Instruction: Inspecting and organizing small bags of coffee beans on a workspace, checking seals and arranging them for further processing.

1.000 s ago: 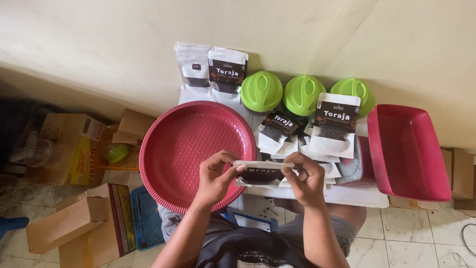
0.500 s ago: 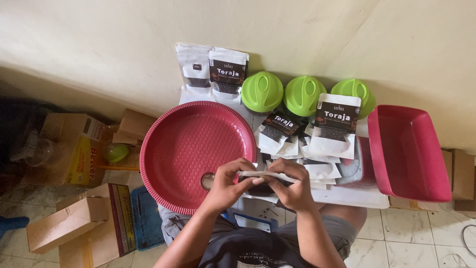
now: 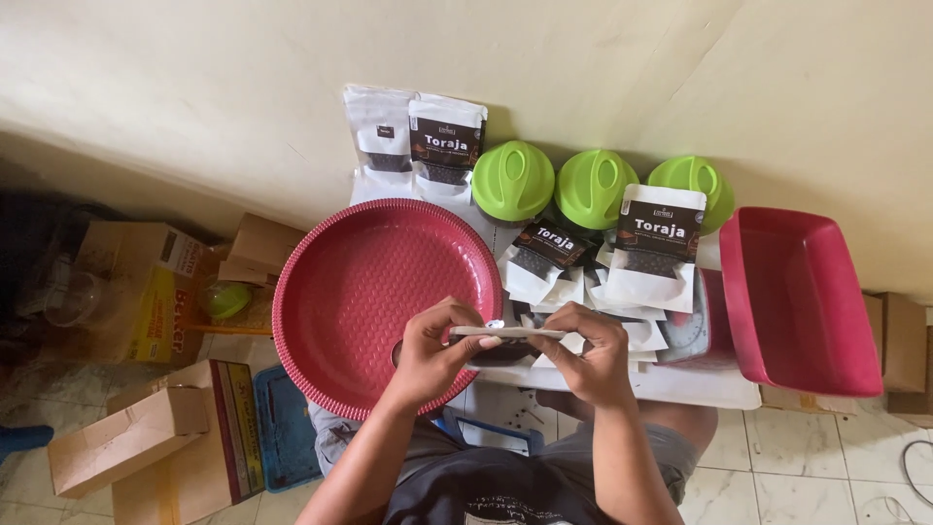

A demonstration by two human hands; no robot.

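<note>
While both hands pinch the white pouch flat at its top edge, just over the near rim of the red round tray on the counter, the left hand and right hand should likely keep each grip closed evenly, pressing along the seal without tilting it.

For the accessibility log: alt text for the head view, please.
Both hands, left hand and right hand, hold a flat white pouch edge-on over the rim of a round red tray. Behind it lie a pile of labelled pouches, three green lids and a red rectangular tub.
</note>
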